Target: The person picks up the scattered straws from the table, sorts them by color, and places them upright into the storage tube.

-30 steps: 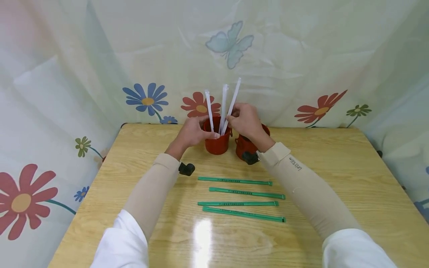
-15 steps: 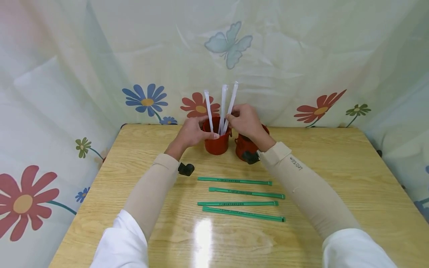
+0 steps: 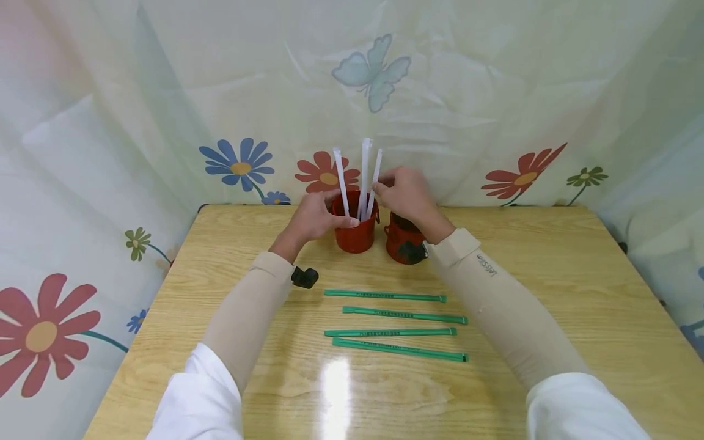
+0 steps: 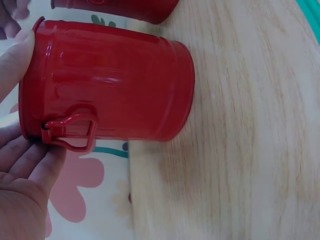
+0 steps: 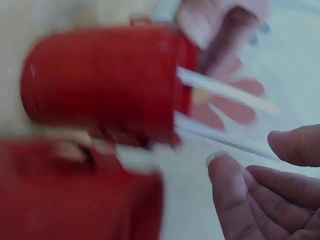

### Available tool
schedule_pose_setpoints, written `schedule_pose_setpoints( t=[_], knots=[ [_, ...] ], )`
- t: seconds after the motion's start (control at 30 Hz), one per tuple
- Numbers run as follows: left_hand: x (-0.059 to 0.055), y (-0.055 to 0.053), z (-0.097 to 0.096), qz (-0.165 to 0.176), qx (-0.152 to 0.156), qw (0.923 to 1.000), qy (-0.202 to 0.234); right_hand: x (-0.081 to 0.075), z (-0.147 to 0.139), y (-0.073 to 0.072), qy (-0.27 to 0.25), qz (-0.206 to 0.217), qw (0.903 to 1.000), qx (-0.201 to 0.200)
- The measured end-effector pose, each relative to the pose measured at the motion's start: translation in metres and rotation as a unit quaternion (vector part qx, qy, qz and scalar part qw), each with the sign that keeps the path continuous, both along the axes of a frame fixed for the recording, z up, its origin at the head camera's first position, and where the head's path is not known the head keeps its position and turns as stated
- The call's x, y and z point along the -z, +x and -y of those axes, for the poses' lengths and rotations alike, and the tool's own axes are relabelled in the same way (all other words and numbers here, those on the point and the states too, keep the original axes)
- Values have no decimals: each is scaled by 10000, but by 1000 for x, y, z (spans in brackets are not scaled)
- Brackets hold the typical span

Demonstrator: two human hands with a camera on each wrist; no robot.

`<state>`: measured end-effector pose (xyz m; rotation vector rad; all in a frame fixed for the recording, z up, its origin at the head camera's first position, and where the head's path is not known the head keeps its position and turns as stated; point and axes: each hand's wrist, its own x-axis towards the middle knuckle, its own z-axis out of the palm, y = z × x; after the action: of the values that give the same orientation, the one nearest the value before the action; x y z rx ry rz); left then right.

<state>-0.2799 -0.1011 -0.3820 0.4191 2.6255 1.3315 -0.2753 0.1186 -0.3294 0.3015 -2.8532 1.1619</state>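
My left hand [image 3: 316,217] grips the rim of a small red metal bucket [image 3: 354,238], its thumb across the near side. In the left wrist view, the fingers reach past the bucket's wire handle [image 4: 75,131]. Three white paper-wrapped straws stand up out of the bucket: a left straw [image 3: 341,177], a middle straw [image 3: 365,168] and a right straw [image 3: 376,174]. Beside the right straw is my right hand [image 3: 406,192]. In the right wrist view, thumb and fingers of the right hand [image 5: 270,185] are parted around the straw's upper end, holding nothing.
A second red bucket [image 3: 401,247] stands close to the right of the first, partly under my right wrist. Several green-wrapped straws [image 3: 404,316] lie crosswise on the wooden table [image 3: 264,379] nearer me. A flowered curtain [image 3: 467,110] hangs behind the table's far edge.
The right straw has sunk lower into the bucket and stands more upright. My right hand has let go of it and shifted slightly right. The left hand has stayed on the rim.
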Motion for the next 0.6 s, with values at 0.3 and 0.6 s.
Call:
schedule_pose_setpoints(
  t=[0.3, 0.6],
  knots=[
    [0, 0, -1, -58, 60, 10000, -22, -22, -40, 29, 365, -775, 9963, -77],
    [2, 8, 6, -313, -151, 9992, -218, -21, -74, 64, 1019, -788, 9900, -575]
  ],
)
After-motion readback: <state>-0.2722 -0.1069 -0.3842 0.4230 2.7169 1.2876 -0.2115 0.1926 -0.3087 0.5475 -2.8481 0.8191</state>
